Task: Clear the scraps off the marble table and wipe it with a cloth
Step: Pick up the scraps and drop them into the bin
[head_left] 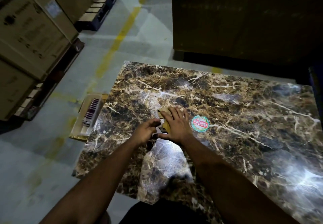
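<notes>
1. right hand [176,125] is lying flat, fingers straight, pressing cardboard scraps [165,119] mid marble table [244,119]
2. left hand [146,131] is cupping loosely beside them, holding nothing
3. clearing is underway; no cloth showing, wiping is waiting

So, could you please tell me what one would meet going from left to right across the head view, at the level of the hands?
Stacked cardboard boxes → open box on the floor → left hand → right hand, flat on cardboard scraps → round sticker → bare marble table.
</notes>
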